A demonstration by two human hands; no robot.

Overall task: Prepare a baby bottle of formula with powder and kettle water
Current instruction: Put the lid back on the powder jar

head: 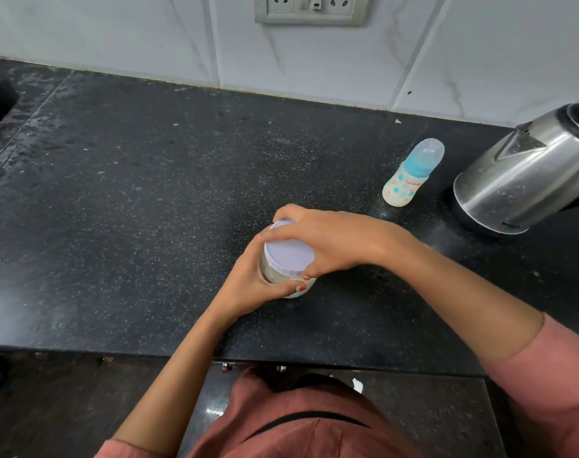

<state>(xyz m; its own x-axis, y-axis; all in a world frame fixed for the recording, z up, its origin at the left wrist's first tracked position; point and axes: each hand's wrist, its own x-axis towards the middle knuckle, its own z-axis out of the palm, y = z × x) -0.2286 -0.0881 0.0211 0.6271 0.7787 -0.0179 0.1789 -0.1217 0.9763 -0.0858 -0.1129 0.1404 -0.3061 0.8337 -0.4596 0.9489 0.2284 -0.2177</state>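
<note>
The jar [294, 291] of powder stands on the counter [149, 193], right in front of me. My left hand [248, 289] is wrapped tight round its clear side. My right hand [331, 242] sits on top, fingers curled round the white lid [289, 256]. The lid is on. I think I am twisting it, but open or shut I cannot tell. Past the jar, to the right, stands the bottle [410, 175], cap on. Its red letters start "LUVL". The kettle [526, 173] is further right.
</note>
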